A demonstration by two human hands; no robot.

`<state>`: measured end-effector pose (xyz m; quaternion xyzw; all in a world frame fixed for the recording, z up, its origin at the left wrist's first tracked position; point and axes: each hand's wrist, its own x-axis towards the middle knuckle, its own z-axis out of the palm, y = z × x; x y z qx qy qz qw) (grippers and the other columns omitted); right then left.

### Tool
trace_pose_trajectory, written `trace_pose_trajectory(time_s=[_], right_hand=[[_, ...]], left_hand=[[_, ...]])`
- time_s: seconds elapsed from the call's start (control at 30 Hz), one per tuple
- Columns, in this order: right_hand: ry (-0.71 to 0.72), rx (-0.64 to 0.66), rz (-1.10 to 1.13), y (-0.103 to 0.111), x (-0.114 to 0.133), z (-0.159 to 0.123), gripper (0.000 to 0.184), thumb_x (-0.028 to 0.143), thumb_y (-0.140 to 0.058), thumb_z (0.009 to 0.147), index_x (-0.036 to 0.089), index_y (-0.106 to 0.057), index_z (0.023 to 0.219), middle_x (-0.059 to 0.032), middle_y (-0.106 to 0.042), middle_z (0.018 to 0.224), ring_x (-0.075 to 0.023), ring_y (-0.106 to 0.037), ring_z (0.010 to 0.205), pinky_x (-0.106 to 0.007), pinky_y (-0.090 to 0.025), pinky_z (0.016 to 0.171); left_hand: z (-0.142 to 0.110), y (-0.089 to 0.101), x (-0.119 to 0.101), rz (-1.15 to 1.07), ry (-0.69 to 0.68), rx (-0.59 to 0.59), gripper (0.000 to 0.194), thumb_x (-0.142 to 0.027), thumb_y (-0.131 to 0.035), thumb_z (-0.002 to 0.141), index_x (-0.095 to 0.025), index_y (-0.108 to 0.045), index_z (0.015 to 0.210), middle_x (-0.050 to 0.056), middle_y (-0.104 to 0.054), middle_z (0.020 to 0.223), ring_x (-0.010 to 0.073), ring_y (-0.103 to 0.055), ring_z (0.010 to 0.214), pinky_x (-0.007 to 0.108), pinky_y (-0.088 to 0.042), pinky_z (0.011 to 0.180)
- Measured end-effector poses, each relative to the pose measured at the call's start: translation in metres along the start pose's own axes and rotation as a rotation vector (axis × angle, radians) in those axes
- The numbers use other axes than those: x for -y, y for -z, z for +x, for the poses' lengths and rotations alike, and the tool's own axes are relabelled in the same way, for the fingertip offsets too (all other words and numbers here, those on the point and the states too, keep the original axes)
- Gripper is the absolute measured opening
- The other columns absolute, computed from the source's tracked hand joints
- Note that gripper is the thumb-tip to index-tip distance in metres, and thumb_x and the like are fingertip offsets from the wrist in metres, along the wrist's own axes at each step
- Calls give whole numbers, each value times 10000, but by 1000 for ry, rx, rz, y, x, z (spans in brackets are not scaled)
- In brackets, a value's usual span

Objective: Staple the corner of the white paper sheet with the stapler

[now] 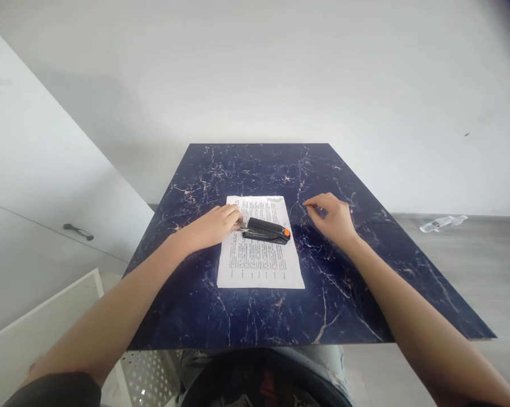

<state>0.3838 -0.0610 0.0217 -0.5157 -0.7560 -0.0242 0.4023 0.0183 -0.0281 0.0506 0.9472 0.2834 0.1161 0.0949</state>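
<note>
A black stapler (267, 230) with an orange button end lies across a printed sheet of paper (259, 277). Metal shows at the stapler's left end. There my left hand (223, 221) is closed, fingertips on that metal end; the exact grip is partly hidden by the fingers. To the right of the paper, my right hand (333, 217) hovers over or rests on the table, I cannot tell which. Its thumb and index finger meet in a pinch, with a small gap behind the tips. Anything held between them is too small to make out.
The dark blue marble-patterned table (255, 322) stands against a white wall (280, 68). White cabinet doors with a dark handle (78, 231) are at the left. A clear plastic item (442, 224) lies on the floor at right. A perforated white surface (148, 376) is below left.
</note>
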Motion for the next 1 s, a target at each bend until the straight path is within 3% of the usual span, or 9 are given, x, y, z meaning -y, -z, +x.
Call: trace_pose_trajectory(time_s=[0.27,0.57,1.0], right_hand=[[72,137,68,-6,-2,-3,192,221,-578,943,267,-761,974,-38,-776,961,-261,-692,912,-460,-574,864],[97,165,103,-5,1,-2,191,217,-592,936,279,-770,968,-37,-776,946,-261,-685,889,-473,-583,826],[127,184,119,-8,-3,-5,197,187,-598,938,274,-766,992,-33,-767,963,-255,-674,911,-450,-577,816]], left_hand=[[-2,-1,12,-15,-30,41,322,-371,-420,1060,-219,-703,1074,75,-695,1087,228,-630,1033,368,-454,921],[-3,-1,12,3,-67,24,299,-327,-435,1064,-231,-718,1047,59,-711,1093,223,-630,1047,363,-431,915],[0,3,6,148,-68,90,280,-273,-455,1054,-191,-723,1046,67,-715,1092,247,-640,1039,379,-396,864]])
